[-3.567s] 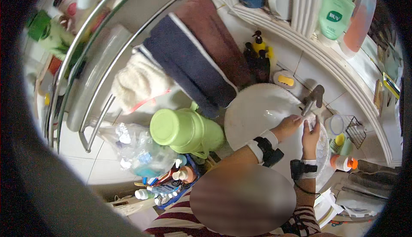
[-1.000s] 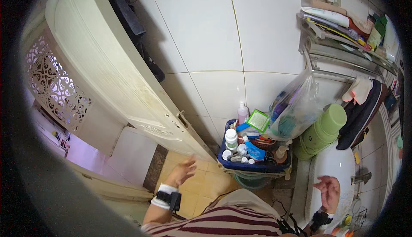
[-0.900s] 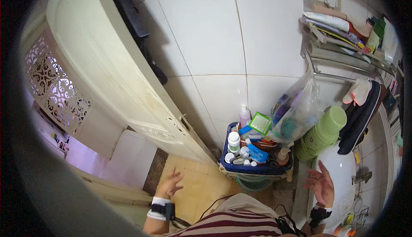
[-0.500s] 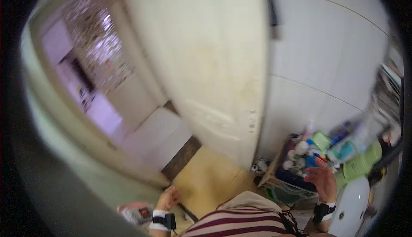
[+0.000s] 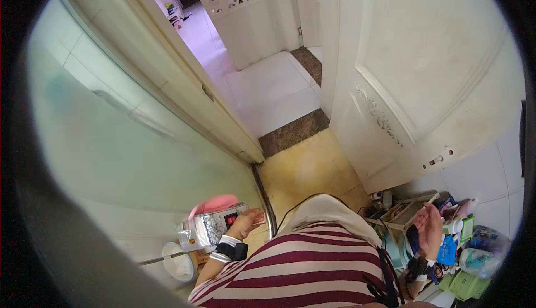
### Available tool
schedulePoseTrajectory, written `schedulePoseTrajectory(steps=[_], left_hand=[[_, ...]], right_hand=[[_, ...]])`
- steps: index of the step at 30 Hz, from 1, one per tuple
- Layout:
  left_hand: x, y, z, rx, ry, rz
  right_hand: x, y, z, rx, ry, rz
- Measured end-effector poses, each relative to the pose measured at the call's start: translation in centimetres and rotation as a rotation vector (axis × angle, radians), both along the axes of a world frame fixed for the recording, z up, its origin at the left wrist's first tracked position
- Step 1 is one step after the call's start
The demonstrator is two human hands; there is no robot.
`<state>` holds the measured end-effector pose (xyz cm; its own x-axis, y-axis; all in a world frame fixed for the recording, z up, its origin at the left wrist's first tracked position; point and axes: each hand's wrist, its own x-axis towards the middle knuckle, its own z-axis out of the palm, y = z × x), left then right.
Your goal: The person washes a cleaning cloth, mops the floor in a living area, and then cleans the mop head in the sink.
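Note:
My left hand [image 5: 249, 223], with a white band and black strap at the wrist, has its fingers stretched out and holds nothing. Close beside it is a silvery patterned box [image 5: 214, 225] with a red switch, and a pink rounded thing [image 5: 218, 203] lies against it. On the other side, my right hand [image 5: 429, 227] is raised with loosely bent fingers, nothing in it. It hovers in front of a shelf [image 5: 403, 219] crowded with toiletries, among them a blue packet [image 5: 447, 250] and a clear plastic bottle [image 5: 479, 260].
Ahead, a white door [image 5: 385, 101] stands swung inward on the right. Past the dark stone threshold [image 5: 296, 132] lies a pale tiled floor [image 5: 273, 96]. A frosted glass panel [image 5: 156, 157] runs along the left, with a white bucket [image 5: 178, 263] near its lower end.
My view has turned left toward the doorway, so door and shelf appear farther right. Both hands stay raised at my sides, holding nothing.

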<state>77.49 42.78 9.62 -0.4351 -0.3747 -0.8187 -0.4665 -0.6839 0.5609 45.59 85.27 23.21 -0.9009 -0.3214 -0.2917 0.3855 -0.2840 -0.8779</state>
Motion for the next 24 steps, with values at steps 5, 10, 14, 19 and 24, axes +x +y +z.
schedulePoseTrajectory(steps=[5, 10, 14, 19, 24], left_hand=[[0.9, 1.0, 0.8, 0.044, 0.054, 0.071], [1.2, 1.1, 0.4, -0.097, -0.019, -0.059], [0.6, 0.0, 0.4, -0.091, 0.055, -0.078], [-5.3, -2.4, 3.2, 0.02, 0.098, 0.196], [-6.7, -3.8, 2.5, 0.056, 0.055, 0.36]], right_hand=[[-4.1, -6.4, -0.1, -0.007, -0.066, 0.13], [-9.4, -12.8, -2.4, -0.024, -0.098, 0.31], [-13.5, -18.0, -3.8, -0.007, -0.173, 0.376], [-18.8, -23.4, -4.1, -0.006, -0.249, 0.569], [-22.7, -28.6, -3.9, 0.078, -0.255, 0.663]])
